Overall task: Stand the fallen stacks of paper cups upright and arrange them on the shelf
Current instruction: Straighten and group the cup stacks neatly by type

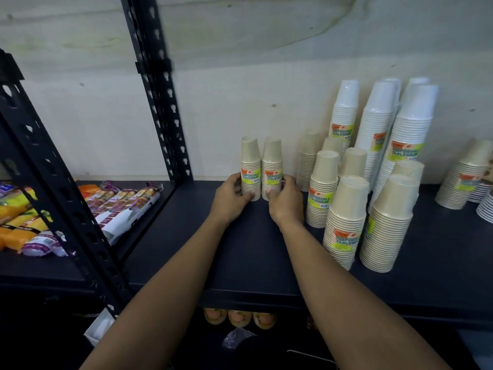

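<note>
Two short stacks of beige paper cups stand upright side by side near the back of the dark shelf (240,249). My left hand (232,198) grips the left stack (250,161) at its base. My right hand (284,198) grips the right stack (272,161) at its base. Both stacks carry a green and orange label. To the right stand several more upright beige stacks (346,209) and tall white stacks (376,124) against the wall.
A black slotted upright post (160,89) rises left of the stacks. Snack packets (120,204) lie on the neighbouring shelf at left. More beige cups (464,174) and white stacks (485,206) sit at far right. Jars (238,317) show below the shelf edge.
</note>
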